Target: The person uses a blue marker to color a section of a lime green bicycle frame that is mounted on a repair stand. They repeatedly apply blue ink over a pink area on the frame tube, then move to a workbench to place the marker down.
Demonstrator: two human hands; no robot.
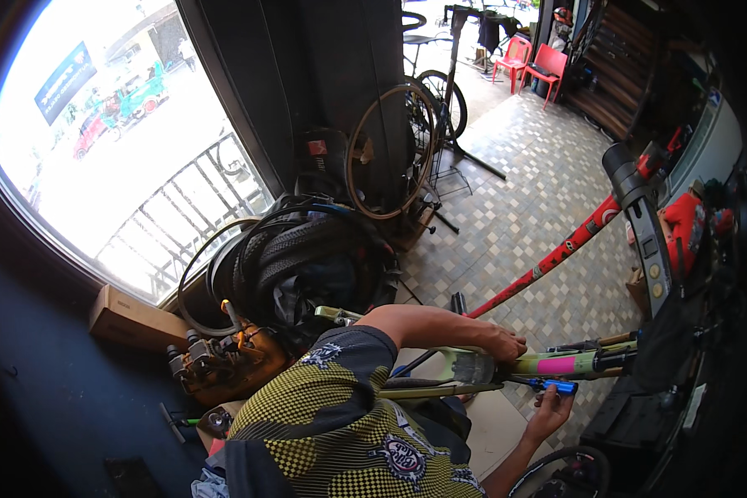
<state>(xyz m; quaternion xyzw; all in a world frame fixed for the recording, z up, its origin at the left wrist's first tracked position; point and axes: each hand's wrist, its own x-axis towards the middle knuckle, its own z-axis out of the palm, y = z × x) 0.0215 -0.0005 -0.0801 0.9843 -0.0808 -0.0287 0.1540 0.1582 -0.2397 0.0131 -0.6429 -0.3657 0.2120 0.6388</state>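
Note:
Across the lower right lies a green bicycle frame [607, 362] with a pink band on one tube. My left arm reaches over it, and the bent fingers of my left hand [502, 342] are on the frame beside the pink band; what the fingertips grip is hard to see. Just below that tube my right hand [549, 412] pinches a blue-handled screwdriver [561, 387] by its handle. Its thin shaft points left along the frame, and the tip is too small to make out. My patterned yellow and black jersey [315, 415] fills the lower middle.
A long red tube [556, 256] with a black end slants up beyond the frame. Piled tires [290, 253] and a cardboard box [134, 317] sit by the window. A loose wheel [357, 158] leans farther back. Two red chairs [548, 68] stand near the doorway.

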